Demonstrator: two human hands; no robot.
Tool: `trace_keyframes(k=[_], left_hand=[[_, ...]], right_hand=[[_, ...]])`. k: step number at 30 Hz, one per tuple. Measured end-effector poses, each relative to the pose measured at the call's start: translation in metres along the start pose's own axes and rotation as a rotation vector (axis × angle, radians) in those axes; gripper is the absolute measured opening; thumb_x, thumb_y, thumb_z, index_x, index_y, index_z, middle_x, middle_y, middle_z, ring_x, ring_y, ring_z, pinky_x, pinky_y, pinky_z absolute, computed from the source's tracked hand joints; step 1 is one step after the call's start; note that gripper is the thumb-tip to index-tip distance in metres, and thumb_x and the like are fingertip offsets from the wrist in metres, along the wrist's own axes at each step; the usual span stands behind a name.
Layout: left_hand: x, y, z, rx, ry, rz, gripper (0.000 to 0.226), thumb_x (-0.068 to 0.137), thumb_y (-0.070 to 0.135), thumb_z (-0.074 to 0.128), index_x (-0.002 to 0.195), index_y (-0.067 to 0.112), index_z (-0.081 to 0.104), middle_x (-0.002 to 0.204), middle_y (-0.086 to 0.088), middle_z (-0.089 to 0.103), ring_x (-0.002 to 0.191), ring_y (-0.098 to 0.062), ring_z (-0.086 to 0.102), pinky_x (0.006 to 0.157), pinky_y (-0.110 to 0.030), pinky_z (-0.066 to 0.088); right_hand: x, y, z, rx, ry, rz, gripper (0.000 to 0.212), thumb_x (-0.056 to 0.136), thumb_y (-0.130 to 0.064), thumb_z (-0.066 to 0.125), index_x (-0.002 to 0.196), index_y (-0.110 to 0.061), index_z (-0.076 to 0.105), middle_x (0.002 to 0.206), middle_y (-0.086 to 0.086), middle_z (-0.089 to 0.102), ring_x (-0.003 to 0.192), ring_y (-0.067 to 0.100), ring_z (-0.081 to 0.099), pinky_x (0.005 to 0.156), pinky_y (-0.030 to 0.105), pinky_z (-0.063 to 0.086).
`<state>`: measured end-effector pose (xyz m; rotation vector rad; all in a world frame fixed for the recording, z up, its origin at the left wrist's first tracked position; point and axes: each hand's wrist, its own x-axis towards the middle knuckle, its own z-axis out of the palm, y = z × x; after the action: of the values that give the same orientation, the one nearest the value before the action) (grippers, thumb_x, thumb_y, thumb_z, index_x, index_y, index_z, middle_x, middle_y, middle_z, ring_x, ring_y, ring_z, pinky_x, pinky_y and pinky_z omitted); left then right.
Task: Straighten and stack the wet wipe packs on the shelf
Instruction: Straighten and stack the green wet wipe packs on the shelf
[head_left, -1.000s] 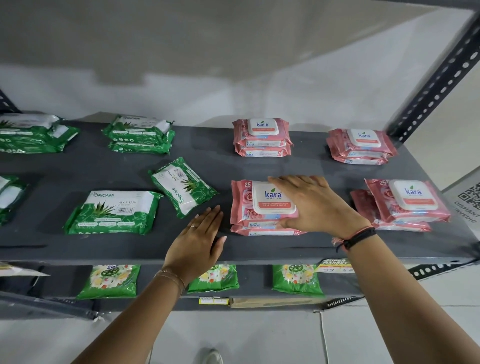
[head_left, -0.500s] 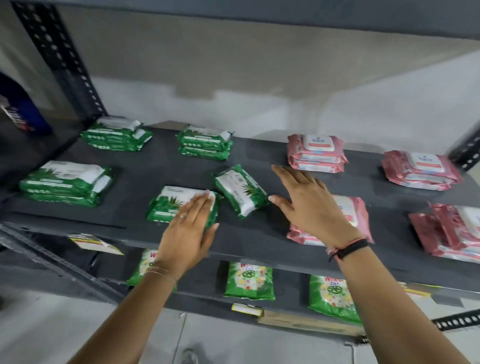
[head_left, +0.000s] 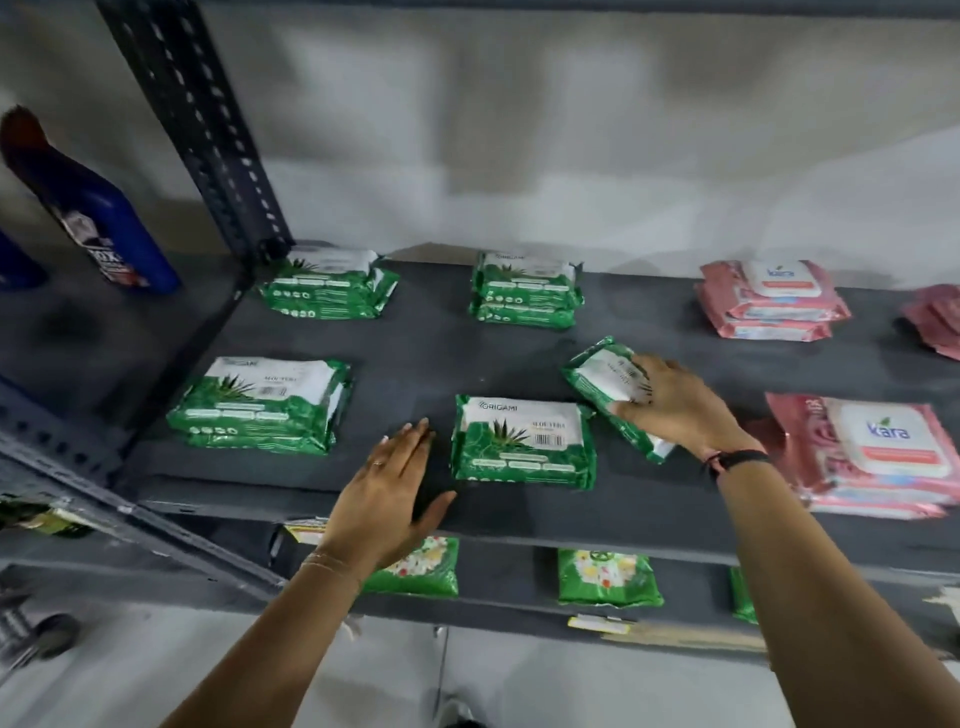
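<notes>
Green and pink wet wipe packs lie on a dark grey shelf (head_left: 426, 358). My right hand (head_left: 675, 405) rests on a crooked green pack (head_left: 597, 374), fingers curled over its right side. Beside it lies a single flat green Origami pack (head_left: 522, 441). My left hand (head_left: 389, 483) hovers flat and open at the shelf's front edge, just left of that pack, touching nothing. Green stacks sit at front left (head_left: 260, 405), back left (head_left: 327, 283) and back middle (head_left: 524, 288). Pink Kara stacks lie at back right (head_left: 769, 301) and front right (head_left: 872, 452).
A perforated dark upright post (head_left: 208, 140) bounds the shelf on the left, with a blue bottle (head_left: 98, 218) beyond it. The shelf below holds green floral packs (head_left: 608, 577). Another pink pack (head_left: 935, 322) sits at the far right edge.
My view has swung left along the shelf. My right hand left the pink stack and reached the crooked green pack. My left hand slid off the flat green pack to its left side.
</notes>
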<state>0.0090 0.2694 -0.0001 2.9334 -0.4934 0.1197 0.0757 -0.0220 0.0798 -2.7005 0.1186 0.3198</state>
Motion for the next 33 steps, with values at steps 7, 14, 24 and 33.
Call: trace_keyframes(k=[7,14,24,33], left_hand=[[0.0,-0.004,0.006,-0.062,0.026,0.02,0.079,0.092,0.058,0.015,0.128,-0.005,0.045,0.135,-0.019,0.044,0.122,-0.032,0.041,0.099,-0.049,0.026],[-0.001,-0.005,0.008,-0.115,0.028,0.036,0.075,0.091,0.058,0.021,0.13,-0.003,0.044,0.139,-0.016,0.041,0.127,-0.029,0.036,0.103,-0.044,0.027],[-0.002,-0.004,0.006,-0.112,0.015,0.03,0.077,0.091,0.06,0.016,0.133,0.0,0.041,0.141,-0.014,0.038,0.129,-0.027,0.032,0.103,-0.042,0.023],[-0.003,-0.002,0.003,-0.086,0.028,0.038,0.074,0.093,0.056,0.02,0.128,-0.004,0.045,0.136,-0.018,0.043,0.124,-0.03,0.039,0.1,-0.044,0.028]], right_hand=[[-0.022,-0.029,-0.015,-0.035,0.035,-0.284,0.067,0.078,-0.027,0.066,0.135,-0.018,0.032,0.133,0.018,0.047,0.117,0.034,0.049,0.1,0.04,0.04],[-0.034,-0.065,0.005,-0.107,-0.195,-0.542,0.068,0.076,-0.028,0.069,0.133,-0.025,0.033,0.14,0.002,0.042,0.126,0.022,0.039,0.108,0.039,0.027],[-0.041,-0.059,0.007,-0.225,-0.226,-0.592,0.059,0.086,-0.037,0.055,0.136,-0.039,0.024,0.155,-0.005,0.014,0.142,0.018,0.015,0.116,0.049,0.0],[-0.056,-0.064,0.011,-0.356,-0.07,-0.488,0.044,0.096,-0.033,0.031,0.138,-0.022,0.027,0.151,0.01,0.018,0.123,0.034,0.042,0.104,0.045,0.036]])
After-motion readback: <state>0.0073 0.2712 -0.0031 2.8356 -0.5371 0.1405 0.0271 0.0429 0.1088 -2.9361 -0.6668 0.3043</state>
